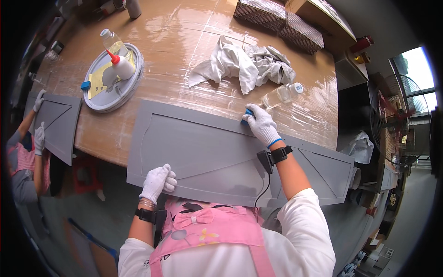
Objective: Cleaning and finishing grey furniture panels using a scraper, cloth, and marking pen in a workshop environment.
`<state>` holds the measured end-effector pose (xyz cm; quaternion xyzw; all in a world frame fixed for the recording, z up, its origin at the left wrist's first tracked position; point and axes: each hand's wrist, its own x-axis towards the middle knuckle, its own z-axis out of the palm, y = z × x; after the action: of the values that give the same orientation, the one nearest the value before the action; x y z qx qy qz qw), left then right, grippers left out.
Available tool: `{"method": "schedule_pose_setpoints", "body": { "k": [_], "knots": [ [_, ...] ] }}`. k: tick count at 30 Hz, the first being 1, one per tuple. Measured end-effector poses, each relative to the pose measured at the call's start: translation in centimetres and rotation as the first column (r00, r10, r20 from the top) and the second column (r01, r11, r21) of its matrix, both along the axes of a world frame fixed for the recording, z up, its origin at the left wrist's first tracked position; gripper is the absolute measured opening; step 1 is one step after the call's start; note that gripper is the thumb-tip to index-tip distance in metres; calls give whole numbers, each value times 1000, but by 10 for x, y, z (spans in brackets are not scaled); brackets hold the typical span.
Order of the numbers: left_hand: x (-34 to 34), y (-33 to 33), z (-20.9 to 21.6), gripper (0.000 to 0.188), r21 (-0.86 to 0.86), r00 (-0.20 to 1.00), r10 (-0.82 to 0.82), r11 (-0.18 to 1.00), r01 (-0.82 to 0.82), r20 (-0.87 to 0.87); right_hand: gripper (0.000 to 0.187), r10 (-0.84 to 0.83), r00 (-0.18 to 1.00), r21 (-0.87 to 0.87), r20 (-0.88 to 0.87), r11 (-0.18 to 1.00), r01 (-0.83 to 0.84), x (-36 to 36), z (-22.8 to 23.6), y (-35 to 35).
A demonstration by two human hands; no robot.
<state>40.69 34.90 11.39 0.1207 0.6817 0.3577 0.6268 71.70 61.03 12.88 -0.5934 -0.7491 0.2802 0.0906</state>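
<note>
A long grey panel (207, 138) with raised framing and diagonal strips lies in front of me along the table's near edge. My right hand (262, 127), in a white knitted glove, is closed on a small blue block (247, 117) at the panel's far edge. At the near edge, left of centre, my left hand (158, 181) rests on the panel, also gloved. Its fingers are curled in, and nothing shows in them. Just beyond my right hand, a clear bottle (279, 96) with a pale cap lies tilted on the table.
Crumpled pale cloths (240, 64) lie mid-table. At left, a round grey lid (113, 99) bears a red-tipped white squeeze bottle (122, 68), yellow sheet and another blue block (86, 86). Wrapped boxes (281, 23) stand far right. A co-worker's gloved hands (39, 138) touch a second grey panel (57, 120).
</note>
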Motion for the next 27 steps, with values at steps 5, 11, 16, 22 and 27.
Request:
{"method": "schedule_pose_setpoints", "body": {
  "k": [5, 11, 16, 22, 27],
  "knots": [
    [-1, -1, 1, 47, -14, 998, -27, 1000, 26, -49, 38, -77, 990, 41, 115, 996, 73, 78, -7, 1],
    [-4, 0, -3, 45, -19, 999, -39, 999, 39, 18, 35, -139, 989, 53, 56, 989, 136, 48, -2, -12],
    [3, 4, 6, 42, -16, 999, -42, 999, 42, -4, 32, -75, 995, 99, 67, 993, 68, 66, -11, -9],
    [5, -3, -6, 42, 36, 999, -19, 999, 20, -46, 32, -271, 949, 187, 164, 953, 239, 161, -23, -12],
    [20, -9, -4, 43, 75, 988, 27, 997, -16, -150, 32, -134, 990, 215, 45, 969, 121, 133, -18, -11]
  ]
}}
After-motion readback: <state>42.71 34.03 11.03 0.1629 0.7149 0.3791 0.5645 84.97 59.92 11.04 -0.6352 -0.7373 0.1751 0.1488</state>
